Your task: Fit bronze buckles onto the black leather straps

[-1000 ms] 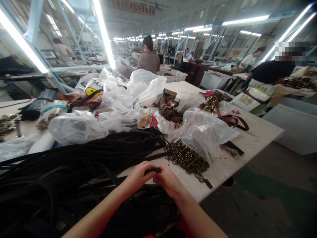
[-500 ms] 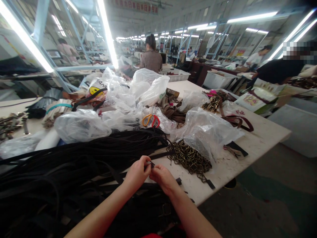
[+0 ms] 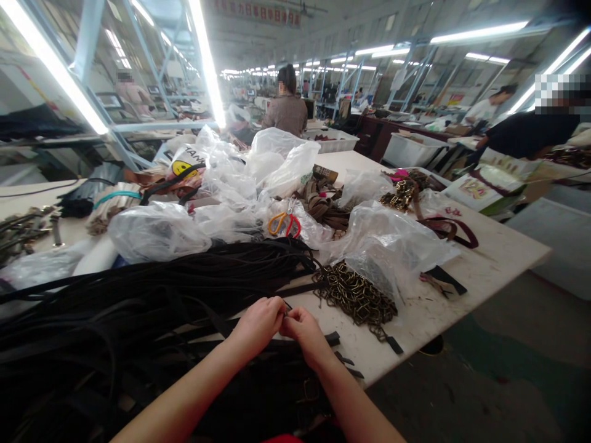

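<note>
My left hand (image 3: 263, 321) and my right hand (image 3: 302, 329) meet over the table's near side, fingers pinched together. Between them only a sliver of a black strap shows; the fingers hide the rest. Long black straps (image 3: 152, 286) lie in a thick pile to the left and under my forearms, some ends poking out to the right of my right wrist. Just beyond my right hand is a heap of brass-coloured metal buckles (image 3: 355, 295), partly under a clear plastic bag (image 3: 392, 240).
Scissors with orange and red handles (image 3: 285, 225) lie on plastic farther back. Brown straps (image 3: 323, 206) and more plastic bags (image 3: 154, 234) crowd the table (image 3: 503, 246). White bins (image 3: 554, 237) stand to the right, near a person in black (image 3: 535, 132).
My left hand has turned over and closed in against my right. The black strap end that stuck out between the fingers is now mostly covered. The view has shifted slightly.
</note>
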Motion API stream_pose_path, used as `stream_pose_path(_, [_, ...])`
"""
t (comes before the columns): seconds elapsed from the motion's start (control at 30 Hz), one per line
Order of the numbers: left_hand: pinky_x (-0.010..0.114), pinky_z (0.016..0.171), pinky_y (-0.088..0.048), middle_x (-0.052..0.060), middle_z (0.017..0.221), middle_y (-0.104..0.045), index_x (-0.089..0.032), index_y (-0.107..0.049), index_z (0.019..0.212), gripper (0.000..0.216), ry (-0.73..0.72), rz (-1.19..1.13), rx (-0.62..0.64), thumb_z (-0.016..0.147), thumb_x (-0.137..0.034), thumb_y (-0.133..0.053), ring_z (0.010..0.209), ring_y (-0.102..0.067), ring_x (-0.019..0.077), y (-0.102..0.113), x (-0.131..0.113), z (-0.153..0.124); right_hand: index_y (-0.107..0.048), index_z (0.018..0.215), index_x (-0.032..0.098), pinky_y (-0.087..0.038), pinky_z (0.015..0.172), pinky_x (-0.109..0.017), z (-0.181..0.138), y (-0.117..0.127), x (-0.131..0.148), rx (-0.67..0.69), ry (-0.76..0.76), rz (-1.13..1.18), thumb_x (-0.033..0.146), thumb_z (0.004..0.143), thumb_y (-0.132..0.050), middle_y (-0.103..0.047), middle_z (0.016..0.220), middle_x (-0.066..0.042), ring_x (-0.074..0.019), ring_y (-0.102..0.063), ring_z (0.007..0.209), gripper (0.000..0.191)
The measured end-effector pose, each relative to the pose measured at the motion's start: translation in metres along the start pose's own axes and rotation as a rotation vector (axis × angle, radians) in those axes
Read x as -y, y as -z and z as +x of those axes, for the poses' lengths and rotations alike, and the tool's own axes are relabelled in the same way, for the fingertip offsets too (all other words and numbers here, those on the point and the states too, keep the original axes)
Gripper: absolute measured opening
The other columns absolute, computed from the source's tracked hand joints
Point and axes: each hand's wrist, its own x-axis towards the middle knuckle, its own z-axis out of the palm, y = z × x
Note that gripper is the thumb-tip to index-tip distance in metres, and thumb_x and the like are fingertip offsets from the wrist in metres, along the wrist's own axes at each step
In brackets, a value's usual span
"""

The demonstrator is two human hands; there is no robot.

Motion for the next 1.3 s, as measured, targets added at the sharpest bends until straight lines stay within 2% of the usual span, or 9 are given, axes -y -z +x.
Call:
stream_pose_path(0.13, [0.029, 0.068, -0.038, 0.004, 0.072, -0.058, -0.018, -0.055, 0.079, 0.014, 0.039, -0.004, -0.003, 0.078, -0.013, -0.042, 0.076, -0.053, 0.0199, 0.0, -0.002, -0.001, -0.047, 0.063, 0.017, -0.039, 0.057, -0.024, -0.003, 0.002, 0.001, -0.013, 0.03, -0.095, 0.027, 0.061, -0.066, -0.055, 0.053, 0.004, -0.0108, -0.049, 0.054, 0.022])
stream_pose_path(0.3, [0.025, 0.063, -0.039, 0.0, 0.077, -0.059, -0.02, -0.052, 0.087, 0.01, -0.009, -0.293, 0.055, 0.078, -0.023, -0.049, 0.073, -0.055, 0.0158, 0.002, 0.006, -0.002, -0.054, 0.069, 0.016, -0.041, 0.06, -0.024, -0.008, 0.009, 0.006, 0.124, 0.124, -0.087, 0.033, 0.068, -0.062, -0.057, 0.06, 0.002, -0.0117, -0.052, 0.059, 0.019])
stream_pose_path(0.5, [0.028, 0.072, -0.042, 0.005, 0.096, -0.053, -0.019, -0.055, 0.094, 0.023, -0.099, -0.187, -0.096, 0.073, -0.027, -0.059, 0.083, -0.053, 0.0172, -0.005, 0.005, -0.004, -0.049, 0.088, 0.018, -0.041, 0.057, -0.023, -0.004, 0.011, 0.008, 0.09, 0.186, 0.038, 0.034, 0.066, -0.066, -0.055, 0.065, 0.004, -0.0106, -0.052, 0.057, 0.032])
stream_pose_path(0.7, [0.035, 0.08, -0.037, 0.005, 0.09, -0.059, -0.019, -0.057, 0.088, 0.014, -0.151, 0.041, -0.139, 0.075, -0.024, -0.056, 0.089, -0.052, 0.0217, -0.012, 0.0, -0.009, -0.051, 0.094, 0.019, -0.038, 0.057, -0.023, -0.008, 0.03, 0.01, -0.184, 0.39, -0.401, 0.022, 0.072, -0.053, -0.051, 0.065, 0.003, -0.0125, -0.048, 0.059, 0.023])
stream_pose_path(0.8, [0.033, 0.083, -0.037, 0.005, 0.098, -0.06, -0.02, -0.054, 0.1, 0.029, -0.144, -0.005, -0.057, 0.074, -0.031, -0.058, 0.093, -0.053, 0.021, -0.012, 0.016, -0.013, -0.055, 0.093, 0.02, -0.038, 0.061, -0.027, -0.011, 0.054, 0.015, -0.161, 0.367, -0.692, 0.02, 0.073, -0.047, -0.056, 0.069, 0.0, -0.016, -0.051, 0.063, 0.021])
stream_pose_path(0.9, [0.032, 0.077, -0.039, 0.008, 0.098, -0.061, -0.02, -0.054, 0.104, 0.033, -0.027, 0.076, 0.051, 0.077, -0.038, -0.053, 0.088, -0.056, 0.0227, -0.009, 0.039, -0.02, -0.062, 0.09, 0.02, -0.036, 0.072, -0.033, -0.009, 0.07, 0.019, -0.149, 0.412, -0.992, 0.02, 0.074, -0.047, -0.062, 0.085, -0.007, -0.0225, -0.054, 0.078, 0.022])
stream_pose_path(1.03, [0.031, 0.069, -0.04, 0.009, 0.081, -0.061, -0.017, -0.059, 0.08, 0.031, 0.067, 0.141, 0.186, 0.086, -0.032, -0.032, 0.077, -0.057, 0.0224, -0.008, 0.053, -0.036, -0.064, 0.097, 0.024, -0.033, 0.077, -0.034, -0.008, 0.055, 0.016, 0.049, 0.575, -1.118, 0.024, 0.078, -0.05, -0.061, 0.097, -0.008, -0.0238, -0.052, 0.088, 0.024])
stream_pose_path(1.2, [0.028, 0.061, -0.039, 0.007, 0.072, -0.063, -0.018, -0.061, 0.074, 0.037, 0.149, 0.001, 0.374, 0.086, -0.035, -0.03, 0.065, -0.057, 0.0197, -0.017, 0.049, -0.082, -0.066, 0.073, 0.022, -0.03, 0.067, -0.03, -0.029, 0.023, 0.005, 0.391, 0.58, -1.437, 0.025, 0.082, -0.047, -0.061, 0.073, -0.005, -0.0188, -0.052, 0.075, 0.022])
stream_pose_path(1.3, [0.024, 0.059, -0.04, 0.003, 0.071, -0.062, -0.019, -0.061, 0.077, 0.034, 0.138, -0.071, 0.469, 0.085, -0.038, -0.034, 0.063, -0.056, 0.0164, -0.015, 0.053, -0.102, -0.064, 0.07, 0.02, -0.029, 0.067, -0.029, -0.044, 0.019, 0.001, 0.481, 0.582, -1.531, 0.025, 0.084, -0.046, -0.061, 0.072, -0.003, -0.0166, -0.053, 0.074, 0.023])
